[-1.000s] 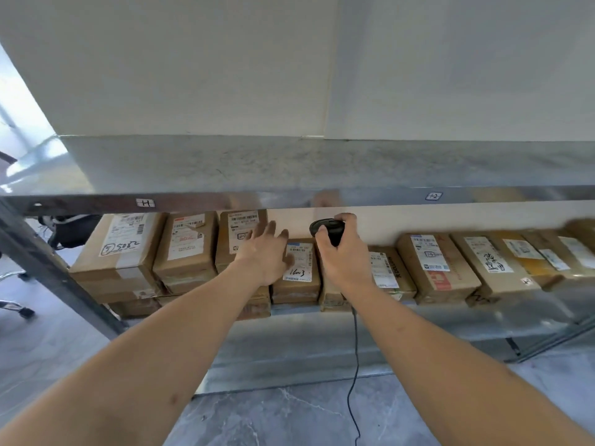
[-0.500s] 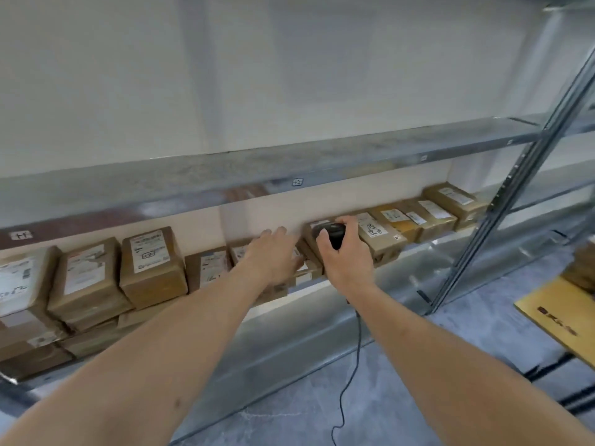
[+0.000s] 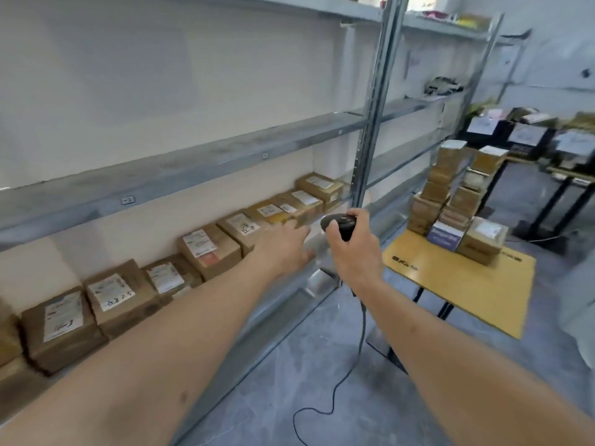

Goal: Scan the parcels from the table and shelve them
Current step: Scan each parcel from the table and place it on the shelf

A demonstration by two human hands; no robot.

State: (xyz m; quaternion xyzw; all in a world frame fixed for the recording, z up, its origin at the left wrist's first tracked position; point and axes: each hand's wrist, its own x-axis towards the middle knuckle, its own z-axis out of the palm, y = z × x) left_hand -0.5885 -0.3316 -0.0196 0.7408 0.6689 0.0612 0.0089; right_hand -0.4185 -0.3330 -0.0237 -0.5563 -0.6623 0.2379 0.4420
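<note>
My right hand (image 3: 354,249) grips a black corded barcode scanner (image 3: 339,224), held upright in front of the shelf's end. My left hand (image 3: 285,247) is stretched out beside it, fingers apart and blurred, holding nothing, just off the shelf edge. A row of brown cardboard parcels (image 3: 209,251) with white labels lies along the lower metal shelf (image 3: 283,304). To the right, a yellow-topped table (image 3: 463,284) carries stacks of several more parcels (image 3: 450,194).
A metal shelf upright (image 3: 373,117) stands just behind my hands. The scanner cable (image 3: 341,381) hangs to the grey floor. The middle shelf (image 3: 193,169) holds nothing. Black tables with boxes (image 3: 528,136) stand at the far right.
My view has swung right, away from the shelf row toward the table. Both hands have pulled back from the shelved parcels and moved right; the right hand still holds the scanner.
</note>
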